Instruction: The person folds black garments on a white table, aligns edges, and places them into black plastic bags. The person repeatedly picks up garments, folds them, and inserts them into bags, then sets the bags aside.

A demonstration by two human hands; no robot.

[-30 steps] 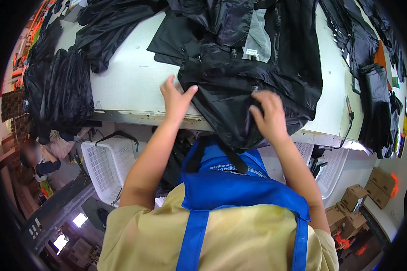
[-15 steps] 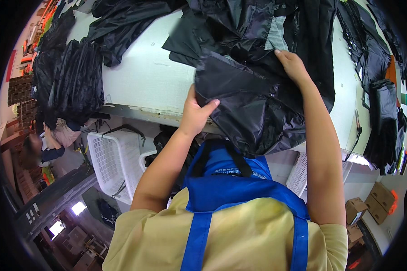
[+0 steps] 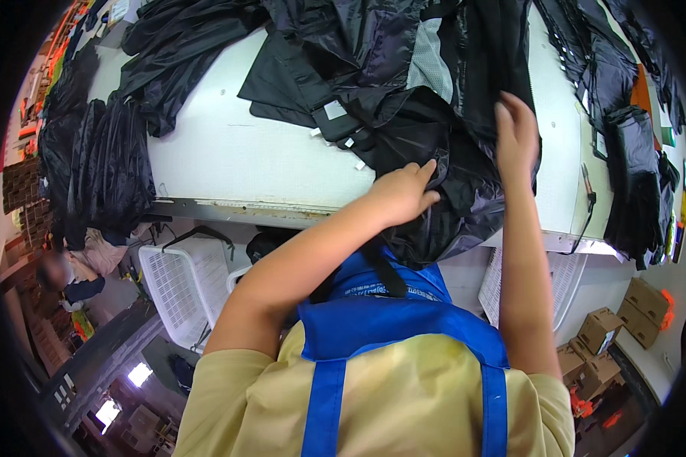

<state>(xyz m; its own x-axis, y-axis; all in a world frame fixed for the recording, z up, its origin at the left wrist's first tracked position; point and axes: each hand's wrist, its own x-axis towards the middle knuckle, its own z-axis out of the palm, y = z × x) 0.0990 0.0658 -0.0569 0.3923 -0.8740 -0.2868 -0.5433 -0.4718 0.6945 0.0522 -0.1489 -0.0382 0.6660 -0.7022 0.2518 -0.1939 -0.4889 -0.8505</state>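
A glossy black jacket (image 3: 465, 206) with a zipped front edge lies bunched on the white table, its near part drooping over the table's edge. Pale grey mesh lining (image 3: 428, 61) shows in its upper part. My left hand (image 3: 402, 195) is on the jacket's near left part, a fold of cloth between thumb and fingers. Slightly blurred, my right hand (image 3: 517, 141) hovers over the jacket's right side near the zip, fingers loosely bent and apart, holding nothing. Left of the jacket's middle, a black piece with a white label (image 3: 334, 110) is exposed.
Black garments (image 3: 99, 160) hang over the table's left end; more folded ones (image 3: 633, 145) lie at the right. A thin tool with a dark cord (image 3: 589, 186) rests near the right edge. White baskets (image 3: 179, 286) stand below the table (image 3: 267, 152). Another person (image 3: 84, 270) is at the far left.
The raised black flap has come down, exposing the labelled piece. My left hand has moved right along the jacket; my right hand has let go beside the mesh and shifted slightly right and down.
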